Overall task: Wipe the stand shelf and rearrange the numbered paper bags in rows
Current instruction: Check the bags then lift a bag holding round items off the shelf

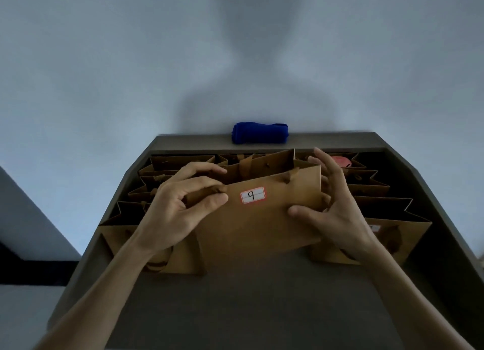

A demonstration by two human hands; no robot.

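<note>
Both hands hold the paper bag marked 9 above the middle of the shelf. The left hand pinches its upper left edge, a closed grip; the right hand clasps its right side. Other paper bags stand around it. A blue cloth lies behind them on the back ledge.

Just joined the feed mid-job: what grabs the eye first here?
Front and centre, the brown paper bag with a red-bordered label reading 9, gripped by the left hand and right hand above the dark grey stand shelf. Behind it stand rows of open brown paper bags. A rolled blue cloth lies on the back ledge against the wall.
</note>
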